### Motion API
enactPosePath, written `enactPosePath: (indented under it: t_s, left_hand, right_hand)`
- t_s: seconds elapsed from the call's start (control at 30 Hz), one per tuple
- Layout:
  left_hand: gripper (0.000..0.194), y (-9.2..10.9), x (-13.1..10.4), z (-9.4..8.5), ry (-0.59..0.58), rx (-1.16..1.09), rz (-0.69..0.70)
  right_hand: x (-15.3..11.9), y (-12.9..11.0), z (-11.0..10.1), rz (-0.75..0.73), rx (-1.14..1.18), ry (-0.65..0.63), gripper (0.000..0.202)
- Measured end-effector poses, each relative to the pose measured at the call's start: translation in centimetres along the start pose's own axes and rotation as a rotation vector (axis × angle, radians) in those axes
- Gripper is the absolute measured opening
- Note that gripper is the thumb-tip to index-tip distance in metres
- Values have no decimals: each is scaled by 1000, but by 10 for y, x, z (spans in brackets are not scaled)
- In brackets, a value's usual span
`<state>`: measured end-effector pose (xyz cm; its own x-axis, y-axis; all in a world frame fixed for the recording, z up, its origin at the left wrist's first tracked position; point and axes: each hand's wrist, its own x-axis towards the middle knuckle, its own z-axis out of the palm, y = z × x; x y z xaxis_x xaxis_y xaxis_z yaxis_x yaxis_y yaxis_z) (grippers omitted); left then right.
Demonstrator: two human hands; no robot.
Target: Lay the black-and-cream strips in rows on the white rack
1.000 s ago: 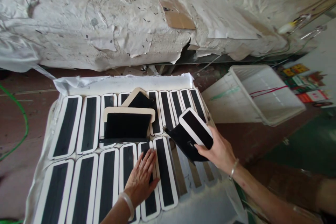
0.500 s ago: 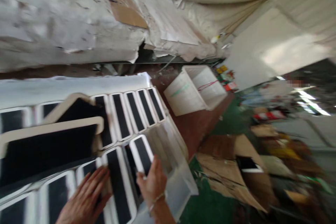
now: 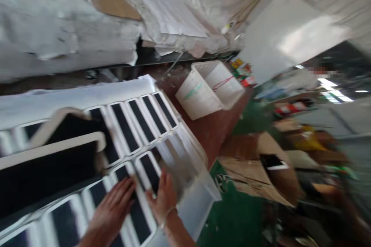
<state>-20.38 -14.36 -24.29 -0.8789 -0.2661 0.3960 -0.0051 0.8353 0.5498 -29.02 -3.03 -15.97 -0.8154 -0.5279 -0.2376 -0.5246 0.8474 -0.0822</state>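
Observation:
Several narrow white trays with black inner faces stand side by side in two rows inside a large white lined container (image 3: 139,85). My right hand (image 3: 164,200), a thin band at its wrist, grips the near end of one such tray (image 3: 149,168), thumb on one side and fingers on the other. It sits at the right end of the nearer row. My left hand (image 3: 116,204) rests with outstretched fingers on the neighbouring tray (image 3: 140,216). Two larger beige-rimmed black trays (image 3: 55,166) lie across the rows at left.
Beyond the container, an open white bin (image 3: 199,96) stands on the reddish floor. An opened cardboard box (image 3: 255,170) sits to the right on green floor (image 3: 232,216). Large bundles wrapped in white sheeting (image 3: 95,34) line the back. Blurred clutter fills the far right.
My right hand has lowered the small tray from a tilted position into the row beside its neighbour. My left hand has shifted right onto that neighbour. The view has shifted slightly.

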Motion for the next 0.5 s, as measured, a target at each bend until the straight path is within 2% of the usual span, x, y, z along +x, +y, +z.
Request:
enactPosePath:
  t_s: [0.07,0.13,0.2,0.3,0.5]
  left_hand:
    - [62,-20,-8,-38,-130,170,31]
    - [53,-23,-5,-57,-218,310,20]
    - [49,-17,2,-60,-235,365,-21]
    - [50,-8,10,-56,-233,372,-49]
    - [51,-10,8,-58,-248,371,-53]
  right_hand:
    - [-2,-8,11,52,98,2,77]
    - [1,-7,19,27,135,7,73]
    - [4,-4,22,-7,139,-8,74]
    - [3,-2,20,-15,116,-26,76]
    - [3,-4,18,-23,65,-11,76]
